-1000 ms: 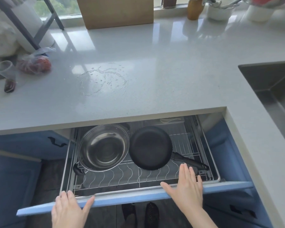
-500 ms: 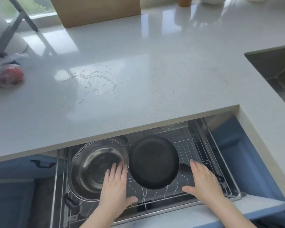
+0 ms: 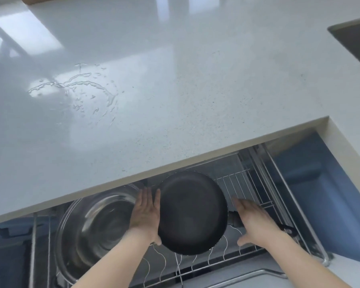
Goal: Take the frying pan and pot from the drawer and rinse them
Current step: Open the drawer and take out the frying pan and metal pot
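Both hands spread — left hand (image 3: 146, 215) against frying pan (image 3: 192, 213); right hand (image 3: 253, 222) over its handle.

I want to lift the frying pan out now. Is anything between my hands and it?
Nothing visible. The left hand is at the frying pan rim, beside the steel pot; the right hand is over its handle.

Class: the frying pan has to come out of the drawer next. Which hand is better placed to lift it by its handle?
Right. The right hand lies over the frying pan handle; the left hand lies between pan and pot.
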`<state>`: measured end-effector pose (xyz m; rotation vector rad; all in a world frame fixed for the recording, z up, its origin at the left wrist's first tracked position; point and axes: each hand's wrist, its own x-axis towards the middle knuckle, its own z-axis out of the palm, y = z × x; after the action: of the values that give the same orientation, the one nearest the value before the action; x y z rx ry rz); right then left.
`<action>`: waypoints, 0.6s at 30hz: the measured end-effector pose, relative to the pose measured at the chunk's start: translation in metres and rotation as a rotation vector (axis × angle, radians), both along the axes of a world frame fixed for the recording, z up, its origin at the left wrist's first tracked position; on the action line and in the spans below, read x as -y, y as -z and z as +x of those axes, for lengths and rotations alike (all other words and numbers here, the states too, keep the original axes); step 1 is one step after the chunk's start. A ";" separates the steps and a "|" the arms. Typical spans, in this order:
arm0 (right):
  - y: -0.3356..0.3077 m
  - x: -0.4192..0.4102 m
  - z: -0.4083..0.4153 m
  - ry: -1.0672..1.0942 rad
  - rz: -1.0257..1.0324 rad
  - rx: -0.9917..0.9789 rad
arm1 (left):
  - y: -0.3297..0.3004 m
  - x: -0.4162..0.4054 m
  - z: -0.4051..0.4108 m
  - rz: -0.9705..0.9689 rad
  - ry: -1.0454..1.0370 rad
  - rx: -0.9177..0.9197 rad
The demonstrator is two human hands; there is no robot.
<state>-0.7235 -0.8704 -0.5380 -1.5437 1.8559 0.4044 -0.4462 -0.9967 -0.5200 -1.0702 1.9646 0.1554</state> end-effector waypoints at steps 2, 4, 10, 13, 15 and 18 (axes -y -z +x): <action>0.004 0.003 0.005 -0.014 0.028 0.014 | 0.004 0.004 0.000 -0.025 0.007 0.016; 0.005 0.005 0.011 -0.011 0.022 0.028 | 0.004 0.007 -0.001 -0.033 0.008 0.029; 0.015 0.005 0.024 0.106 0.022 0.042 | 0.003 0.015 -0.002 -0.011 0.033 0.076; 0.011 0.006 0.027 0.128 -0.002 0.057 | 0.004 0.011 0.005 -0.057 0.096 0.065; 0.004 0.010 0.029 0.113 -0.054 0.067 | 0.008 0.007 0.014 -0.081 0.099 0.006; -0.008 0.018 0.027 0.055 -0.088 0.055 | 0.014 0.003 0.020 -0.094 0.027 -0.070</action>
<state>-0.6962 -0.8888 -0.5297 -1.5420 1.8915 0.2553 -0.4263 -1.0002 -0.5342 -1.1117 2.0658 0.0875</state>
